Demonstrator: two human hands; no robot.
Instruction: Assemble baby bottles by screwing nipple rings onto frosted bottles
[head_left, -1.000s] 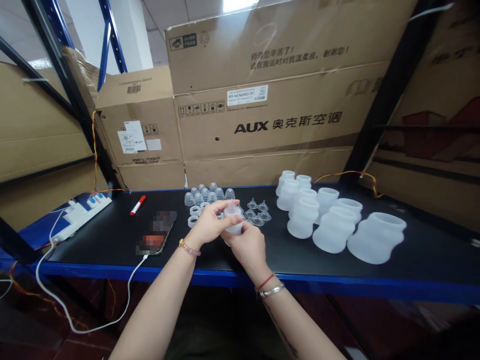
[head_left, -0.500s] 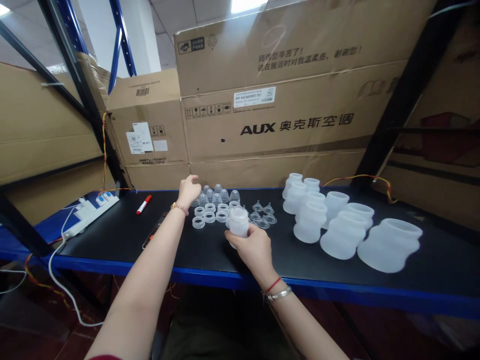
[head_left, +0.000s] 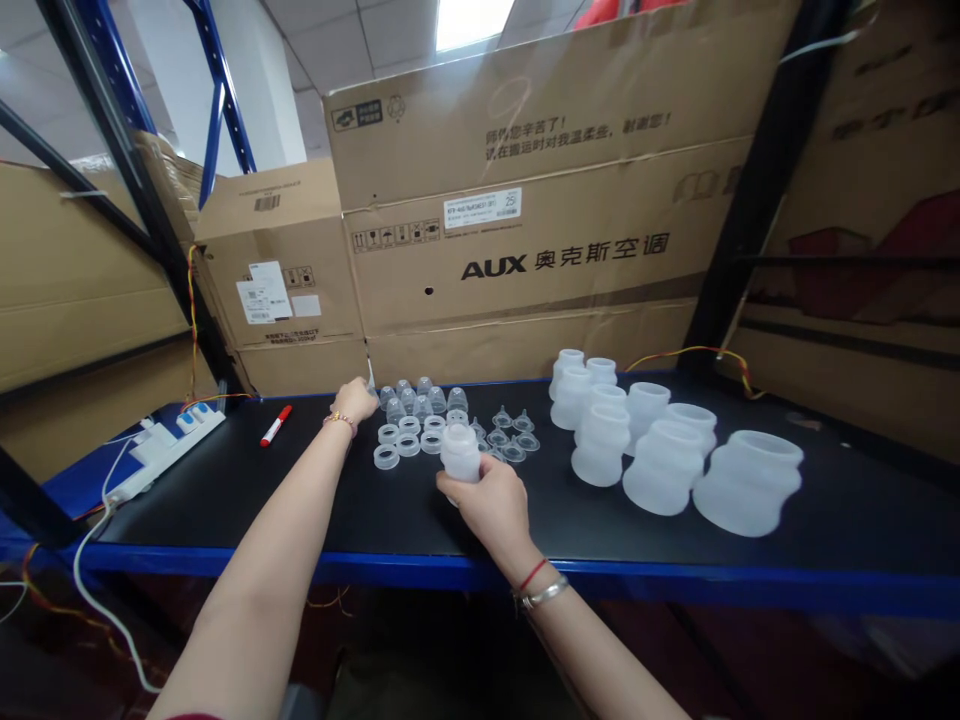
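My right hand (head_left: 491, 500) is wrapped round a small frosted baby bottle (head_left: 460, 455), held upright above the front of the black tabletop, neck up. My left hand (head_left: 356, 402) reaches to the back of the table, beside the left end of the clear dome caps (head_left: 424, 404). Its fingers are curled together; a small pale, see-through bit shows at the fingertips, too small to name. Several clear ring collars (head_left: 409, 444) lie in rows before the caps. To the right of the held bottle are several clear bottle nipples (head_left: 527, 442), partly hidden by it.
Several wavy frosted bottle bodies (head_left: 664, 468) stand at the right. A red marker (head_left: 277, 426) and a white power strip (head_left: 165, 455) lie at the left. A cardboard wall (head_left: 555, 300) closes the back; a blue edge (head_left: 600, 578) runs along the front.
My left hand has come down and a little left, from a pointing pose to curled fingers. My right hand still holds the bottle in about the same place. The view has shifted slightly.
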